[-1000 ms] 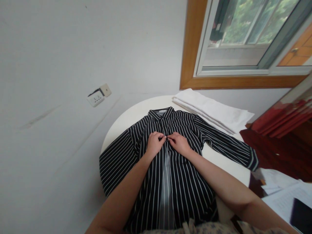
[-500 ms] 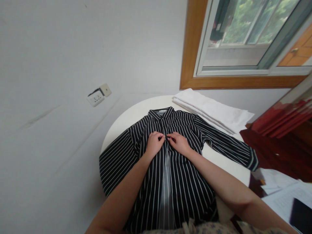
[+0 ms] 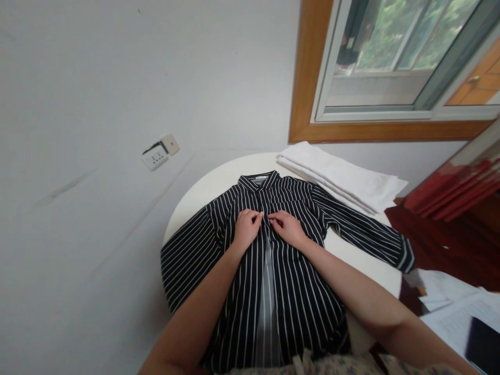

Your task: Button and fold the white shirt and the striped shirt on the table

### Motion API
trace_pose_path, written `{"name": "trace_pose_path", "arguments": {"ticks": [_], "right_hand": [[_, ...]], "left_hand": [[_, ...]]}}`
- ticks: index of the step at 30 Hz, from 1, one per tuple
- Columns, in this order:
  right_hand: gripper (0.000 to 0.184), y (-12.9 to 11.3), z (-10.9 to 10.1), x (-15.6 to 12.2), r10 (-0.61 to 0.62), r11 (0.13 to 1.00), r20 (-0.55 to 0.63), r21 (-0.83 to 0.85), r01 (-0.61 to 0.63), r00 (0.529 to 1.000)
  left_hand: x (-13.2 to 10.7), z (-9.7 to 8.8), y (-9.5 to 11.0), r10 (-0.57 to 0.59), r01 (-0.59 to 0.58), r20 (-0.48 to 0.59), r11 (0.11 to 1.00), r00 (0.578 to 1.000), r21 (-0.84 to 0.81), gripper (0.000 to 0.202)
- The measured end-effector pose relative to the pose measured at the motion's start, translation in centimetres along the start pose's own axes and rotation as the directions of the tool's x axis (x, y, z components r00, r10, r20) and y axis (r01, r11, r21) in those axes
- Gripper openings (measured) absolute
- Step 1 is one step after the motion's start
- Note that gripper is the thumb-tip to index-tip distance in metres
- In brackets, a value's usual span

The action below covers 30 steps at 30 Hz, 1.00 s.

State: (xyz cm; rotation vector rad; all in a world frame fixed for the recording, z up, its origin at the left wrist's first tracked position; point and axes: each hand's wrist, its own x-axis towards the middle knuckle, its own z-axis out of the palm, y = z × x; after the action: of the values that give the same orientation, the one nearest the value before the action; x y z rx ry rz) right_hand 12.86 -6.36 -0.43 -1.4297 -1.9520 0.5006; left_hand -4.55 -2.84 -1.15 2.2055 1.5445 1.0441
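The black-and-white striped shirt (image 3: pixel 300 297) lies front up on the round white table (image 3: pixel 207 185), its lower front gaping. At the shirt's chest, the left hand (image 3: pixel 246 230) and right hand (image 3: pixel 289 229) each pinch one front edge, fingertips meeting. Fastening appears to be in hand, which demands aligned edges. Beyond the shirt's collar lies a folded white cloth (image 3: pixel 344 177).

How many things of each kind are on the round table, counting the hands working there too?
striped shirt: 1
folded white cloth: 1
hands pinching the shirt front: 2, left hand and right hand
Total: 4
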Motion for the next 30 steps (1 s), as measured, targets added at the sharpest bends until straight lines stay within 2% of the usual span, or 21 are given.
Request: {"name": "trace_pose_path", "arguments": {"ticks": [2, 5, 8, 10, 13, 16, 23, 30], "right_hand": [[0.027, -0.1, -0.1, 0.0, 0.004, 1.0, -0.011, -0.025, -0.004, 1.0], [0.026, -0.1, -0.3, -0.1, 0.012, 0.987, -0.078, -0.159, -0.024, 0.997], [0.027, 0.1, -0.2, -0.4, 0.006, 0.943, -0.15, -0.327, -0.055, 0.989], [0.033, 0.3, 0.1, -0.6, 0.034, 0.907, -0.169, -0.41, -0.101, 0.985], [0.052, 1.0, 0.5, -0.9, 0.124, 0.862, -0.133, -0.476, -0.173, 0.983], [0.065, 1.7, 0.4, -1.0, 0.144, 0.843, -0.067, -0.514, -0.158, 0.987], [0.068, 3.9, -1.3, -0.2, 0.076, 0.85, 0.1, -0.526, -0.012, 0.992], [0.065, 5.2, -1.8, 1.7, 0.01, 0.86, 0.135, -0.507, 0.06, 0.991]], "left_hand": [[0.4, -0.4, -0.5, -0.022, 0.023, -0.054, 1.0, 0.998, 0.011, 0.024], [0.8, -1.0, -1.4, -0.026, 0.032, -0.11, 0.998, 0.994, 0.051, 0.019], [0.7, -1.3, -2.2, 0.021, -0.019, -0.012, 0.986, 1.0, 0.163, 0.026], [0.3, -1.1, -2.5, 0.006, -0.024, 0.073, 0.97, 0.997, 0.243, 0.034], [-0.2, -0.7, -2.6, -0.036, -0.013, 0.146, 0.948, 0.989, 0.318, 0.044], [-0.2, -0.4, -2.6, -0.054, -0.01, 0.164, 0.93, 0.985, 0.367, 0.049], [1.3, 0.0, -3.3, -0.075, -0.012, 0.196, 0.913, 0.978, 0.408, 0.054], [2.8, 0.3, -3.4, -0.091, -0.013, 0.217, 0.9, 0.972, 0.436, 0.054]]}}
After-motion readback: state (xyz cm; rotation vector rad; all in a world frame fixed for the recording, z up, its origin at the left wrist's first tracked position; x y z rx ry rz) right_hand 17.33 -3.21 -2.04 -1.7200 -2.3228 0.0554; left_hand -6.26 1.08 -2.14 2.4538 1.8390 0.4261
